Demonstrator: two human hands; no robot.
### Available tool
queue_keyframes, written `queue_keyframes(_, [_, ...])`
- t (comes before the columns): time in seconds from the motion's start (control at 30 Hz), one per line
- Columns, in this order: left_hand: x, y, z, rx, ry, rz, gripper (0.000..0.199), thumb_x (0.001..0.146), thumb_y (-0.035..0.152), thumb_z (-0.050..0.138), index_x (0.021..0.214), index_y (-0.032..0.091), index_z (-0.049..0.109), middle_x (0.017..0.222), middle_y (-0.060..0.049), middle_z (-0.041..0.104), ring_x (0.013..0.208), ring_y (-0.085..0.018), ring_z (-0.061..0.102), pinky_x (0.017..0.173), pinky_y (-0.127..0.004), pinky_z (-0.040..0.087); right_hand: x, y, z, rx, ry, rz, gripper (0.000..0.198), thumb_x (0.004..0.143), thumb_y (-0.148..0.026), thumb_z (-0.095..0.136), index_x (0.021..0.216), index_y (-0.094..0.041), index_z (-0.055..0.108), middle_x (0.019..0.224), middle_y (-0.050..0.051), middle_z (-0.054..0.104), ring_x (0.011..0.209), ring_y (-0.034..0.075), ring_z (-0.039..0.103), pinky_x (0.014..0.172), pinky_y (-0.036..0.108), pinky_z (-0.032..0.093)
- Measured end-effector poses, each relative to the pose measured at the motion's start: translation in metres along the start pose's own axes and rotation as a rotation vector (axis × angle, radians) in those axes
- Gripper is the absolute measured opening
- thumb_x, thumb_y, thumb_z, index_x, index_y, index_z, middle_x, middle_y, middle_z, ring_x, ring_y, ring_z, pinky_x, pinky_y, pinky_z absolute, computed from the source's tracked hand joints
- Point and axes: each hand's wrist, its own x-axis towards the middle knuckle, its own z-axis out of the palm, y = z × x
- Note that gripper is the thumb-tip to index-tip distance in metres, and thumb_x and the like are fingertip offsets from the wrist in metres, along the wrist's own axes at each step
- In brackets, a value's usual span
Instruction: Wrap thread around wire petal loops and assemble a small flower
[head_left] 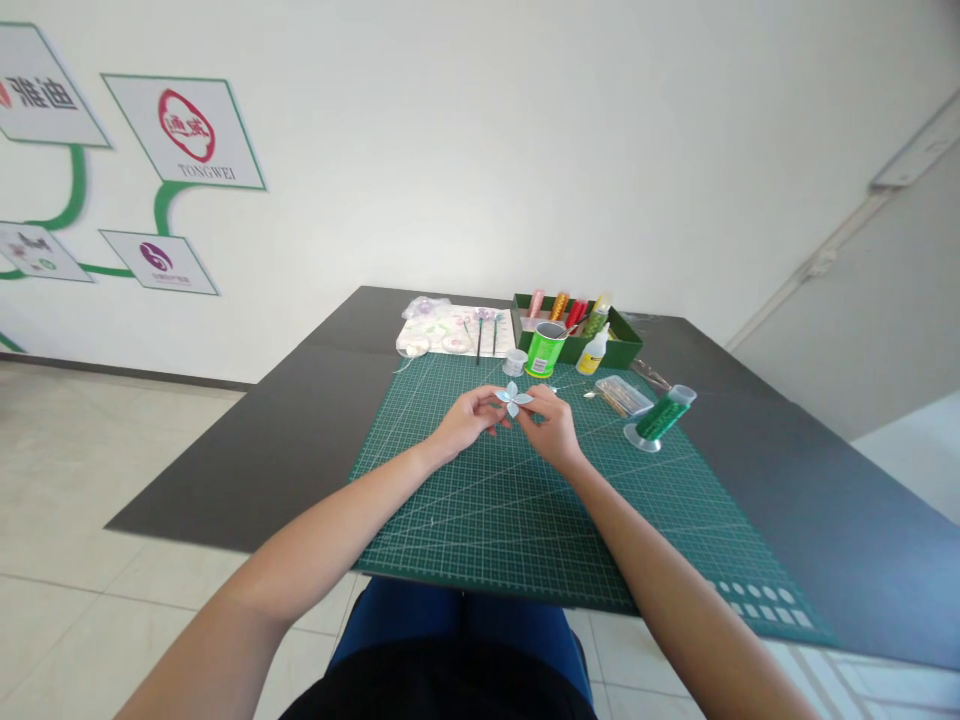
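A pale blue flower point(513, 399) with pointed petals is held up over the green cutting mat point(480, 520). My left hand point(472, 415) grips it from the left, with thumb and index finger at a petal's edge. From the other side my right hand point(550, 425) pinches the flower, its fingers curled near the lower petals. The exact contact of the fingertips is too small to make out. Just beyond the hands stand a small white spool point(514, 362) and a green can point(545, 350).
A dark green box point(619, 352) of coloured thread spools sits at the back, with a glue bottle point(593, 350) before it. To the right are a clear case point(624, 396) and an upright green spool point(661, 418). Finished flowers lie on a white sheet point(420, 330) on the black table point(300, 400).
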Motion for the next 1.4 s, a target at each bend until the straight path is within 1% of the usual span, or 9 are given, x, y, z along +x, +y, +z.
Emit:
queue_keyframes(0.17, [0.000,-0.003,-0.001,-0.031,-0.002,-0.017,0.043,0.073,0.031,0.087,0.109,0.014,0.070,0.093,-0.007,0.074,0.079,-0.016,0.070,0.067,-0.024,0.049,-0.001,0.003,0.008,0.257,0.015,0.258,0.038,0.087,-0.048,0.075,0.061,-0.021,0.067,0.061,-0.002,0.048,0.063,0.016,0.046,0.061,0.031,0.040])
queue_keyframes(0.33, [0.002,-0.006,-0.004,0.002,0.032,-0.027,0.045,0.068,0.035,0.091,0.100,0.013,0.068,0.088,-0.005,0.074,0.071,-0.014,0.068,0.065,-0.024,0.049,-0.002,0.011,0.014,0.348,-0.005,0.315,0.042,0.084,-0.057,0.074,0.065,-0.020,0.070,0.061,-0.001,0.055,0.059,0.014,0.051,0.055,0.029,0.043])
queue_keyframes(0.47, [0.004,-0.007,-0.007,0.066,0.052,-0.023,0.045,0.069,0.039,0.091,0.095,0.012,0.067,0.079,-0.004,0.073,0.064,-0.013,0.067,0.063,-0.024,0.050,-0.001,0.013,0.013,0.371,-0.028,0.321,0.038,0.084,-0.057,0.074,0.078,-0.020,0.077,0.076,0.005,0.072,0.068,0.019,0.066,0.063,0.032,0.054])
queue_keyframes(0.57, [0.004,-0.006,-0.010,0.137,0.067,-0.019,0.043,0.073,0.042,0.088,0.096,0.011,0.068,0.077,-0.006,0.074,0.062,-0.014,0.067,0.062,-0.025,0.050,0.002,0.019,0.006,0.318,-0.012,0.326,0.035,0.085,-0.054,0.072,0.092,-0.020,0.082,0.089,0.009,0.079,0.077,0.022,0.071,0.070,0.035,0.057])
queue_keyframes(0.67, [0.006,-0.004,-0.014,0.176,0.097,-0.001,0.043,0.076,0.045,0.084,0.095,0.010,0.070,0.075,-0.007,0.074,0.061,-0.014,0.067,0.060,-0.025,0.049,0.008,0.033,-0.009,0.198,0.070,0.362,0.033,0.084,-0.049,0.072,0.092,-0.020,0.083,0.093,0.011,0.080,0.082,0.024,0.072,0.074,0.037,0.057])
queue_keyframes(0.83, [0.009,-0.003,-0.022,0.208,0.108,0.029,0.045,0.082,0.053,0.075,0.094,0.010,0.074,0.073,-0.006,0.071,0.058,-0.012,0.060,0.056,-0.023,0.044,0.033,0.061,-0.045,-0.025,0.254,0.467,0.042,0.084,-0.050,0.066,0.097,-0.014,0.082,0.083,0.013,0.079,0.074,0.025,0.069,0.071,0.038,0.056])
queue_keyframes(0.97, [0.010,-0.005,-0.026,0.230,0.113,0.048,0.044,0.086,0.052,0.072,0.095,0.010,0.076,0.074,-0.006,0.070,0.059,-0.011,0.057,0.052,-0.021,0.038,0.064,0.076,-0.067,-0.151,0.309,0.519,0.045,0.081,-0.045,0.069,0.108,-0.011,0.080,0.080,0.011,0.077,0.070,0.022,0.067,0.076,0.038,0.055])
queue_keyframes(1.17, [0.010,-0.005,-0.024,0.242,0.128,0.057,0.038,0.088,0.046,0.068,0.093,0.010,0.077,0.076,-0.008,0.071,0.059,-0.011,0.056,0.051,-0.021,0.037,0.099,0.085,-0.065,-0.263,0.280,0.571,0.031,0.078,-0.042,0.075,0.088,-0.014,0.081,0.076,0.011,0.078,0.069,0.023,0.067,0.073,0.036,0.055])
queue_keyframes(1.4, [0.008,-0.002,-0.020,0.274,0.131,0.056,0.030,0.091,0.037,0.065,0.097,0.011,0.079,0.073,-0.006,0.073,0.058,-0.012,0.056,0.052,-0.021,0.039,0.105,0.085,-0.058,-0.341,0.262,0.569,0.027,0.081,-0.040,0.071,0.077,-0.015,0.081,0.080,0.015,0.080,0.074,0.027,0.071,0.072,0.037,0.055])
